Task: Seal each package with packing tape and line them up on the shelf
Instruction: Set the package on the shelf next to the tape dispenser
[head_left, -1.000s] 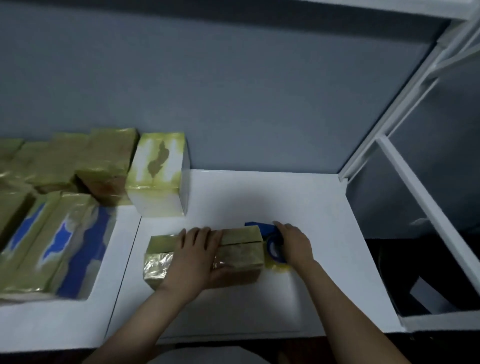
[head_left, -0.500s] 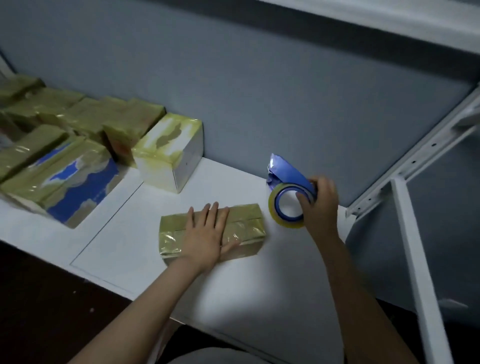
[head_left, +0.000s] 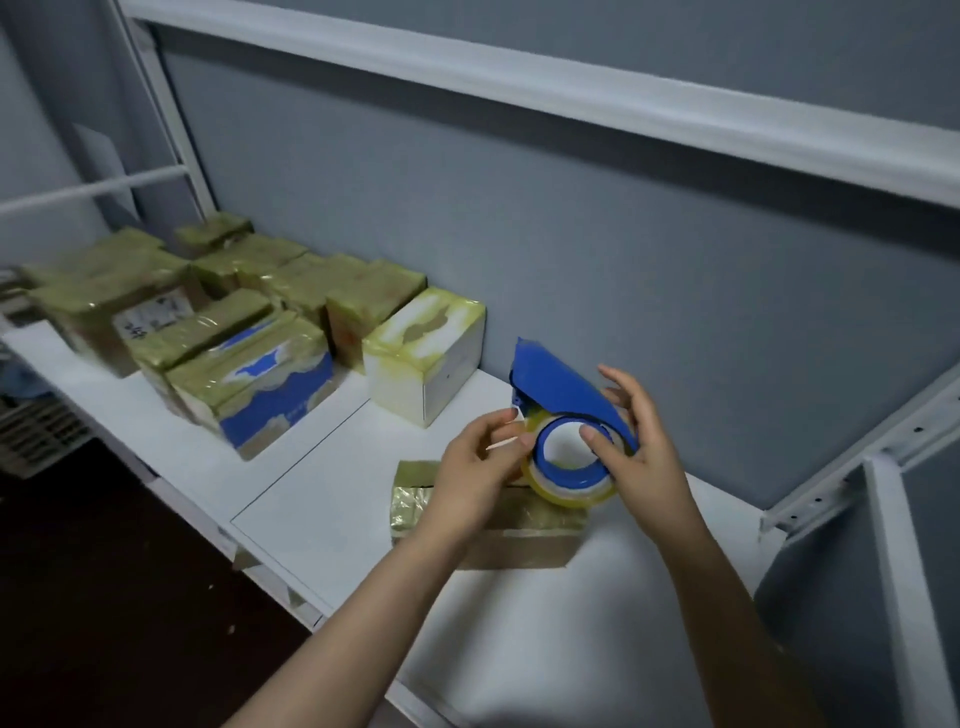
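Left hand (head_left: 475, 462) had come off the package (head_left: 519, 538), now pinched at the tape (head_left: 569, 492), right hand (head_left: 647, 462) gripped the dispenser (head_left: 556, 379) over the package, package lying on the shelf (head_left: 332, 499), wrapped boxes (head_left: 249, 338) grouped left.

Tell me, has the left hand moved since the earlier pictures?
Yes. The left hand has left the top of the package and gone right to the tape dispenser held by the right hand.
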